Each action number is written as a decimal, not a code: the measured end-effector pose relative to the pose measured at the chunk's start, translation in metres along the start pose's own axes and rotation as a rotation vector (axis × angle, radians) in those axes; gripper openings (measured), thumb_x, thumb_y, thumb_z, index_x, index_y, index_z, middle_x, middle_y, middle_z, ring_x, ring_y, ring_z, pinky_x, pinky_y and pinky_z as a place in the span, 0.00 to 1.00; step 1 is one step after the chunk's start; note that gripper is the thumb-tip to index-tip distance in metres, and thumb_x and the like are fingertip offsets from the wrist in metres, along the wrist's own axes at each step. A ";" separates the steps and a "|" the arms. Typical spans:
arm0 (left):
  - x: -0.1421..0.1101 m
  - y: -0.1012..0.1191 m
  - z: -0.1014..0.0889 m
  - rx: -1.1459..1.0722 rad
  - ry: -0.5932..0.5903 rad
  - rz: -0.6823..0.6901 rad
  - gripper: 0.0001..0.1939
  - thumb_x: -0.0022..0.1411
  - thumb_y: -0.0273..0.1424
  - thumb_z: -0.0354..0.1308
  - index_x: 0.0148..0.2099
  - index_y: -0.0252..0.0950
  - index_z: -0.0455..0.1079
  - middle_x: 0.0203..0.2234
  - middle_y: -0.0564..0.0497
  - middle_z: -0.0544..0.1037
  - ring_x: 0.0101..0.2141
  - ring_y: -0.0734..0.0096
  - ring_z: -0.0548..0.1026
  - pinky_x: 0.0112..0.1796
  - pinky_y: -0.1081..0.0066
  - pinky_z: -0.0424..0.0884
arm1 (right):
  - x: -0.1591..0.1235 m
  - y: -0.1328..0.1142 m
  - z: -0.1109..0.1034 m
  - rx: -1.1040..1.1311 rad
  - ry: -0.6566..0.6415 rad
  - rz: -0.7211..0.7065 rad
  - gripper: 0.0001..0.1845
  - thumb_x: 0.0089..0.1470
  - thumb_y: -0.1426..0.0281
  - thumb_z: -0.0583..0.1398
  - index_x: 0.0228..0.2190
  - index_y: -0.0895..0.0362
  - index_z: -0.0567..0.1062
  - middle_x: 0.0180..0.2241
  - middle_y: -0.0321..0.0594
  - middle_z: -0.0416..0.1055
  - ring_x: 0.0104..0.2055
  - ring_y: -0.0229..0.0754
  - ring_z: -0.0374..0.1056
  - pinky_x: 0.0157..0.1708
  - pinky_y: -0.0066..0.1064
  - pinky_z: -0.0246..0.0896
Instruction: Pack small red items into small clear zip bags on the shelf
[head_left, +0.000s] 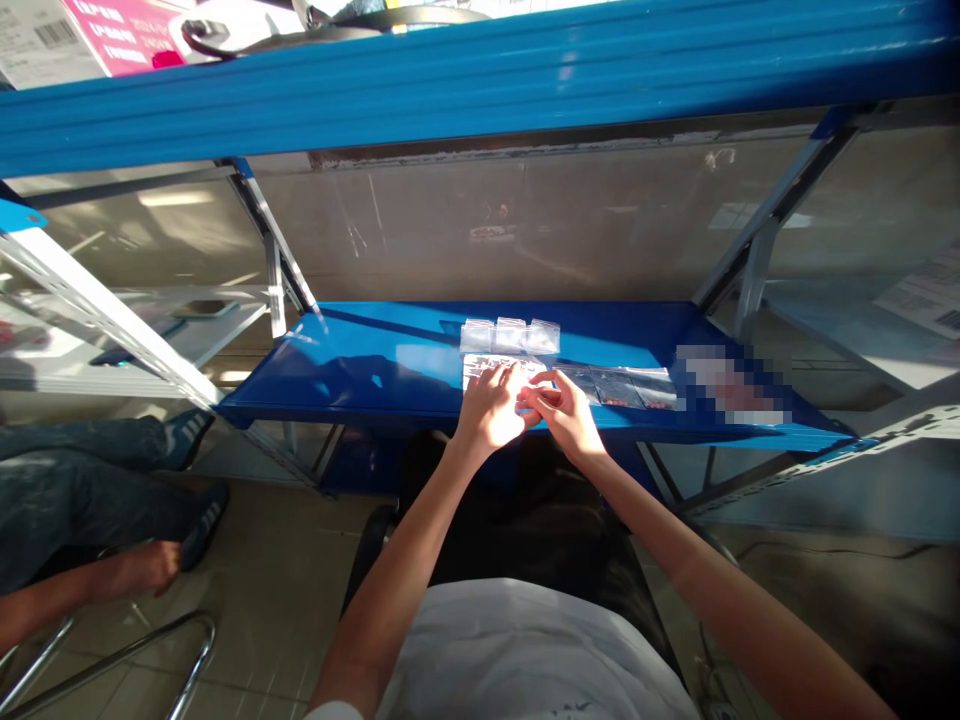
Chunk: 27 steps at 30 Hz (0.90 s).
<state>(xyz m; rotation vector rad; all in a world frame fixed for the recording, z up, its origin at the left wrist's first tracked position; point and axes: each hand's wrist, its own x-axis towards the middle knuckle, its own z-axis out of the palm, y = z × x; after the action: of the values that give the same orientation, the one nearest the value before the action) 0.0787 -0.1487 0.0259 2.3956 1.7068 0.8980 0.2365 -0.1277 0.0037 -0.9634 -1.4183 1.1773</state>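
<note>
My left hand (491,408) lies over a white and reddish printed packet (475,368) on the blue shelf, its fingers stretched forward across it. Close beside it, my right hand (568,412) has its thumb and fingertips pinched together near the packet's right side. Whatever is between those fingertips is too small to make out. Behind my hands lies a row of small clear zip bags (511,336). To the right of my right hand, several dark, shiny clear bags (634,386) lie side by side, partly behind that hand.
The blue shelf (352,375) has metal uprights on both sides. A blue upper beam (480,85) crosses above, with a pink and white box (120,35) on it. A blurred patch (735,385) covers the shelf's right end. Another person's hand (154,567) is at lower left, near a chrome chair frame (202,640).
</note>
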 end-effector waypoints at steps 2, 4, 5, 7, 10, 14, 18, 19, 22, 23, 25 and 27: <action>0.002 0.000 -0.003 0.003 -0.014 -0.011 0.31 0.67 0.40 0.65 0.68 0.35 0.68 0.61 0.36 0.77 0.63 0.43 0.73 0.60 0.51 0.70 | 0.001 0.000 0.000 0.021 -0.050 0.013 0.26 0.54 0.46 0.71 0.41 0.51 0.75 0.34 0.42 0.83 0.38 0.52 0.83 0.38 0.42 0.81; 0.004 0.001 -0.006 -0.012 -0.041 -0.030 0.27 0.67 0.37 0.65 0.65 0.36 0.70 0.59 0.37 0.79 0.60 0.44 0.76 0.58 0.53 0.72 | 0.000 -0.001 0.001 0.038 -0.090 0.021 0.27 0.56 0.44 0.69 0.42 0.52 0.77 0.36 0.43 0.83 0.37 0.51 0.82 0.37 0.42 0.81; 0.005 0.001 -0.008 -0.024 -0.053 -0.041 0.26 0.66 0.37 0.66 0.64 0.37 0.71 0.58 0.38 0.79 0.59 0.45 0.77 0.58 0.53 0.73 | 0.000 -0.001 0.002 0.037 -0.105 0.022 0.27 0.57 0.43 0.68 0.42 0.53 0.77 0.36 0.43 0.83 0.37 0.51 0.82 0.37 0.42 0.81; 0.007 0.000 -0.011 -0.046 -0.063 -0.077 0.27 0.65 0.36 0.67 0.64 0.38 0.72 0.58 0.39 0.80 0.57 0.45 0.79 0.56 0.55 0.74 | 0.000 -0.003 0.001 0.025 -0.125 0.017 0.28 0.58 0.41 0.66 0.42 0.53 0.78 0.35 0.43 0.82 0.35 0.49 0.81 0.36 0.41 0.81; 0.008 -0.005 -0.017 -0.080 -0.071 -0.152 0.27 0.65 0.39 0.67 0.63 0.38 0.73 0.56 0.41 0.82 0.52 0.47 0.81 0.51 0.57 0.77 | 0.011 -0.006 -0.010 -0.007 -0.135 -0.029 0.28 0.61 0.42 0.64 0.46 0.53 0.78 0.39 0.45 0.82 0.37 0.48 0.80 0.33 0.37 0.78; 0.012 -0.023 -0.028 -0.113 -0.039 -0.197 0.22 0.67 0.40 0.65 0.59 0.35 0.76 0.51 0.38 0.84 0.49 0.48 0.82 0.47 0.59 0.77 | 0.054 -0.004 -0.039 -0.252 -0.106 -0.128 0.23 0.64 0.49 0.64 0.48 0.53 0.79 0.42 0.46 0.82 0.41 0.51 0.80 0.29 0.34 0.72; 0.021 -0.046 -0.037 -0.190 -0.012 -0.157 0.14 0.69 0.36 0.64 0.51 0.34 0.79 0.44 0.39 0.85 0.43 0.54 0.82 0.45 0.63 0.76 | 0.098 0.011 -0.052 -0.781 -0.182 -0.319 0.08 0.61 0.63 0.66 0.37 0.54 0.83 0.39 0.46 0.82 0.39 0.50 0.77 0.41 0.39 0.72; 0.024 -0.050 -0.039 -0.209 -0.015 -0.140 0.12 0.68 0.36 0.64 0.48 0.34 0.80 0.42 0.40 0.84 0.43 0.55 0.82 0.45 0.63 0.76 | 0.105 0.015 -0.051 -0.858 -0.237 -0.375 0.06 0.60 0.67 0.66 0.37 0.55 0.84 0.39 0.47 0.81 0.40 0.50 0.77 0.43 0.40 0.72; 0.029 -0.057 -0.043 -0.244 -0.019 -0.099 0.10 0.67 0.36 0.64 0.40 0.34 0.81 0.40 0.42 0.83 0.44 0.56 0.80 0.47 0.62 0.75 | 0.113 0.026 -0.043 -0.959 -0.336 -0.499 0.07 0.61 0.70 0.65 0.38 0.56 0.85 0.40 0.50 0.79 0.42 0.50 0.76 0.46 0.39 0.71; 0.030 -0.058 -0.043 -0.250 -0.019 -0.096 0.10 0.67 0.36 0.64 0.39 0.34 0.81 0.40 0.43 0.83 0.45 0.55 0.79 0.48 0.62 0.74 | 0.114 0.029 -0.041 -0.972 -0.353 -0.516 0.08 0.62 0.69 0.65 0.39 0.57 0.85 0.40 0.50 0.79 0.42 0.50 0.75 0.46 0.39 0.71; 0.030 -0.059 -0.045 -0.259 -0.017 -0.105 0.10 0.66 0.35 0.63 0.37 0.34 0.80 0.38 0.43 0.82 0.45 0.56 0.78 0.48 0.63 0.74 | 0.115 0.032 -0.038 -0.978 -0.394 -0.519 0.09 0.64 0.67 0.64 0.39 0.56 0.85 0.39 0.49 0.78 0.41 0.49 0.75 0.46 0.39 0.71; 0.029 -0.057 -0.046 -0.269 -0.024 -0.101 0.10 0.66 0.35 0.63 0.35 0.34 0.79 0.36 0.44 0.81 0.44 0.56 0.77 0.46 0.64 0.73 | 0.115 0.035 -0.037 -0.971 -0.444 -0.507 0.10 0.65 0.66 0.63 0.39 0.56 0.86 0.39 0.49 0.77 0.40 0.48 0.74 0.47 0.38 0.70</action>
<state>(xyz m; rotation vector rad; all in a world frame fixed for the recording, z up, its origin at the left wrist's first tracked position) 0.0138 -0.1138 0.0546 2.1207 1.5692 1.0070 0.2523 -0.0035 -0.0064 -0.8823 -2.5108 0.2715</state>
